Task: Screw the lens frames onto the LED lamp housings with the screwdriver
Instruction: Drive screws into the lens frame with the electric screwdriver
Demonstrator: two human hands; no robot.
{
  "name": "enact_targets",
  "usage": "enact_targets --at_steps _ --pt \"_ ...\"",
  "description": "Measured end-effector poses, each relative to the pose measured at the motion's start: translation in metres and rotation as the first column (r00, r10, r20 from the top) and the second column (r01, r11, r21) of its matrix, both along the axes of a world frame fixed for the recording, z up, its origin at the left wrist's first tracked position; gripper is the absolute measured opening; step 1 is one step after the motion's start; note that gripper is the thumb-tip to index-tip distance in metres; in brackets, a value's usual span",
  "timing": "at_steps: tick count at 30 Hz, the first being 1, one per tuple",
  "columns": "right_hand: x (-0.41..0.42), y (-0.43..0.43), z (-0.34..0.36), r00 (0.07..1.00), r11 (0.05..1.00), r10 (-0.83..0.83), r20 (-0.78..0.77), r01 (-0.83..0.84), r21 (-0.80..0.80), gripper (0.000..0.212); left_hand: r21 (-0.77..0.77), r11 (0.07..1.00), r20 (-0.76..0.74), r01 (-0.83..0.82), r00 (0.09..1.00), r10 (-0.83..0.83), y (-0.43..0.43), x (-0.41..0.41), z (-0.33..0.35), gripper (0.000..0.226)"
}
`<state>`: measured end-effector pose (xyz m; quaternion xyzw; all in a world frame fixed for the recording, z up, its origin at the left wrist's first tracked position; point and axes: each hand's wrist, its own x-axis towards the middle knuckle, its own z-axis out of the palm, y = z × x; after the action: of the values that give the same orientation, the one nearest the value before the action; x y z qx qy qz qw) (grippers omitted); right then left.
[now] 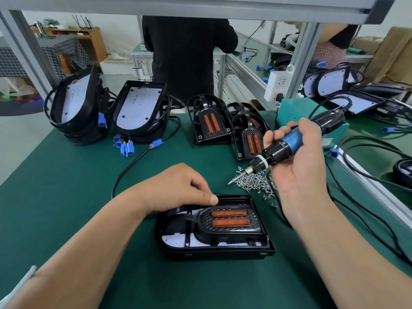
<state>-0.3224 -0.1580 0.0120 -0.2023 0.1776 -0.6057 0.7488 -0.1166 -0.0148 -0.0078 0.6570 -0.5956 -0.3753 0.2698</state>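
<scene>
Clamping round the blue screwdriver [289, 142], the right grip [298, 161] is holding it slantwise, right of centre. The bit is pointing down-left over the screws [254, 185]. Whether a screw is sitting on the tip is too small to tell.

The left grip [178, 186] is resting on the far edge of the LED lamp housing [214, 253], fingers curled, thumb lying along the rim. Cannot tell whether it is clasping the rim or only pressing on it.

The housing is lying flat at lower centre. The lens frame [229, 234] is sitting inside it, orange lenses facing up.

Risks, as I am judging them:
- The frame is looking unfastened on the near side, so a push from the bit could be shifting it off its holes.
- The left thumb is lying close to the frame's upper edge, so a slipping bit could be striking it.
- The right wrist is hanging just above the screw heap, so a sweep could be scattering it.
- The black cable [129, 166] is looping beside the housing and could be snagging.

Containers:
- The housing is serving as a shallow tray, holding a white LED board and the frame.
- The screws are lying loose on the table [66, 197], in no bin.
- Stacked housings [138, 108] at upper left are each carrying a white board.
- Spare frames [209, 121] are standing at upper centre.
</scene>
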Motion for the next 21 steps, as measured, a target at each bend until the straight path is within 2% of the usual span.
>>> enact_targets --at_steps 5,10,21 --pt "-0.005 0.004 0.0 1.0 1.0 0.013 0.006 -0.013 -0.011 0.017 -0.083 0.986 0.024 -0.147 0.989 0.149 0.0 0.004 -0.004 0.024" --pt "-0.005 0.008 0.001 0.996 0.991 0.088 -0.035 -0.091 -0.1 0.017 -0.155 0.952 0.024 -0.263 0.963 0.27 -0.002 0.012 -0.008 0.023" --pt "-0.025 0.01 0.017 0.987 0.944 0.077 -0.143 -0.118 -0.307 0.014 -0.167 0.953 0.026 -0.254 0.965 0.262 -0.003 0.01 -0.007 0.022"
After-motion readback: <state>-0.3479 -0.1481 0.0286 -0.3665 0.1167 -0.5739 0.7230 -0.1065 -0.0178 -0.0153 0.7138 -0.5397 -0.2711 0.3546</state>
